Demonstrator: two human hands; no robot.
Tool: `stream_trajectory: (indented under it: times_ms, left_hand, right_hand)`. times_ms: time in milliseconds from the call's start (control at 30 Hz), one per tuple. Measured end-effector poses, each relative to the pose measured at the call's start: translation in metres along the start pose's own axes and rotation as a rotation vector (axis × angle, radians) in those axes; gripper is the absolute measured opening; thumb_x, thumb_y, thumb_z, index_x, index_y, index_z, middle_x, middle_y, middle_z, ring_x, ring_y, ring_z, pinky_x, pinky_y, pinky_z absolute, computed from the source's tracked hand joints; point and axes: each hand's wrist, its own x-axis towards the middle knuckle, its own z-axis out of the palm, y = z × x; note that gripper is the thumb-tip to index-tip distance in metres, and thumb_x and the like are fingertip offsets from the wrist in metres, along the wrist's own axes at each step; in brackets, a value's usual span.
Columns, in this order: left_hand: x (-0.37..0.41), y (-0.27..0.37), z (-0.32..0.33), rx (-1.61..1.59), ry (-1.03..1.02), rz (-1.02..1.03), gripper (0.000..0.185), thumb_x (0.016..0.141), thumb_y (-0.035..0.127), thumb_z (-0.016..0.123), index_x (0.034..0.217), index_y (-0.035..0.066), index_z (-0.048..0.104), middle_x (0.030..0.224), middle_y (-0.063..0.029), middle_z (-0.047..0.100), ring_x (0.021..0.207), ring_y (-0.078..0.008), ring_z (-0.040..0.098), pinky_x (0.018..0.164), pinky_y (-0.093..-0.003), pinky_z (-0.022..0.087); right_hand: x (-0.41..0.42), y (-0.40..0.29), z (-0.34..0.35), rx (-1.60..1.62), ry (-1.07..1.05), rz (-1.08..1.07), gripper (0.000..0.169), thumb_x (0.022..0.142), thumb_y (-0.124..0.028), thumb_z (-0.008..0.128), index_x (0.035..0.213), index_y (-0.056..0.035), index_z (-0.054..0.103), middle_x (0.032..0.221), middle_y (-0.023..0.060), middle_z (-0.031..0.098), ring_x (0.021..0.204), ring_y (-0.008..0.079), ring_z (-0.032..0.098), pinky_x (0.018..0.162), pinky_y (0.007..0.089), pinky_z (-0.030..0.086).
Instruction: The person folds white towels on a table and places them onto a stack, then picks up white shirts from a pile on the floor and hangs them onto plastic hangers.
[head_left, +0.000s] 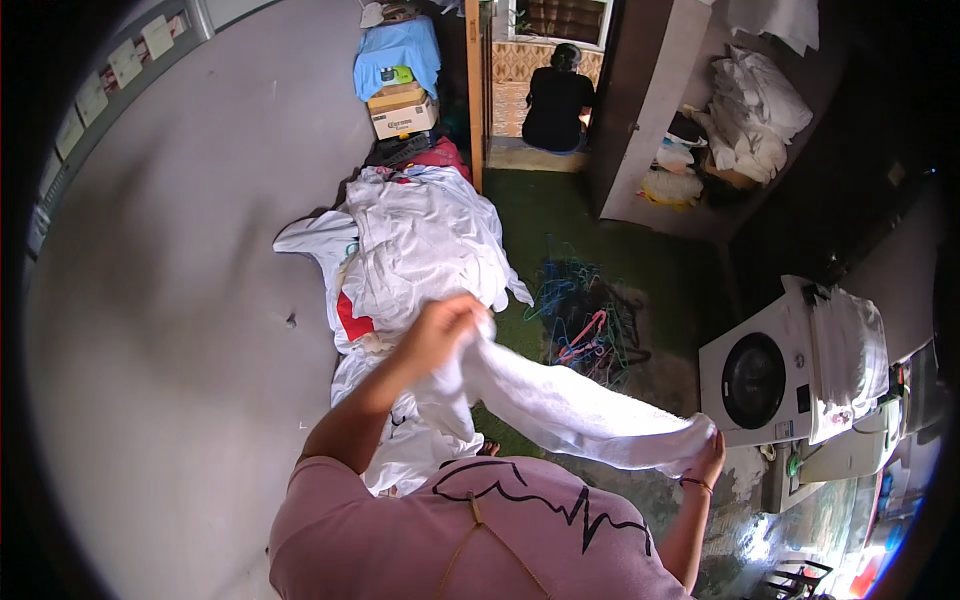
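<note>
A white cloth (570, 401), which looks like a towel, is stretched between my two hands in front of my chest. My left hand (450, 322) grips one end of it at the upper left, and part of the cloth hangs down below that hand. My right hand (707, 457) holds the other end at the lower right. Beyond my left hand lies a large heap of white garments and cloths (427, 232), with a red patch of fabric (354, 319) at its side. More white cloth (420, 450) lies nearer to me, partly hidden by my arm.
Tangled clothes hangers (592, 330) lie on the floor. At the right stands a front-loading washing machine (754, 381) with folded white cloths (851, 360) on top. Stacked boxes (403, 112) stand beyond the heap. A person (559, 105) sits in the doorway, back turned. Bundled white fabric (750, 127) fills a shelf.
</note>
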Motion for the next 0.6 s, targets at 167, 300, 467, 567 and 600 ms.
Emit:
stream_trajectory:
  times_ms: [167, 300, 467, 567, 600]
  left_hand:
    - [-0.007, 0.007, 0.103, 0.238, -0.549, 0.215, 0.009, 0.089, 0.008, 0.054, 0.094, 0.003, 0.060, 0.082, -0.0108, 0.064, 0.071, -0.0220, 0.064, 0.064, -0.0308, 0.048]
    - [0.005, 0.032, 0.122, -0.032, -0.508, 0.358, 0.016, 0.087, 0.012, 0.060, 0.101, 0.005, 0.058, 0.077, -0.0074, 0.064, 0.066, -0.0195, 0.063, 0.061, -0.0302, 0.047]
    - [-0.010, 0.004, 0.108, -0.100, -0.664, 0.232, 0.026, 0.086, 0.021, 0.064, 0.105, 0.004, 0.056, 0.070, -0.0041, 0.060, 0.059, -0.0132, 0.056, 0.056, -0.0293, 0.044]
    - [-0.036, -0.035, 0.120, 0.085, -0.788, 0.004, 0.029, 0.086, 0.024, 0.065, 0.104, 0.004, 0.056, 0.078, -0.0055, 0.060, 0.067, -0.0157, 0.057, 0.061, -0.0308, 0.045]
    - [-0.045, -0.048, 0.124, 0.077, -0.769, 0.022, 0.029, 0.086, 0.025, 0.065, 0.103, 0.003, 0.057, 0.085, -0.0072, 0.060, 0.074, -0.0183, 0.058, 0.066, -0.0317, 0.045]
  right_hand:
    - [-0.096, -0.096, 0.127, -0.070, -0.895, -0.243, 0.036, 0.081, -0.016, 0.070, 0.110, -0.0013, 0.055, 0.091, 0.0063, 0.064, 0.075, 0.0151, 0.059, 0.068, 0.0275, 0.047]
    - [-0.109, -0.132, 0.155, -0.507, -1.042, -0.373, 0.013, 0.074, 0.003, 0.069, 0.086, 0.0010, 0.065, 0.086, 0.0081, 0.067, 0.077, 0.0120, 0.061, 0.069, 0.0262, 0.049]
    - [-0.098, -0.156, 0.135, 0.008, -0.691, -0.285, 0.006, 0.079, 0.001, 0.067, 0.084, -0.0015, 0.065, 0.082, 0.0030, 0.063, 0.072, 0.0089, 0.054, 0.065, 0.0219, 0.041]
    - [-0.085, -0.179, 0.115, 0.103, -0.563, -0.198, 0.008, 0.083, -0.008, 0.067, 0.082, -0.0019, 0.062, 0.076, -0.0009, 0.058, 0.069, 0.0065, 0.050, 0.064, 0.0211, 0.038]
    - [-0.086, -0.182, 0.114, 0.065, -0.564, -0.267, 0.011, 0.082, -0.008, 0.068, 0.082, -0.0004, 0.061, 0.076, 0.0012, 0.059, 0.069, 0.0077, 0.051, 0.064, 0.0220, 0.039]
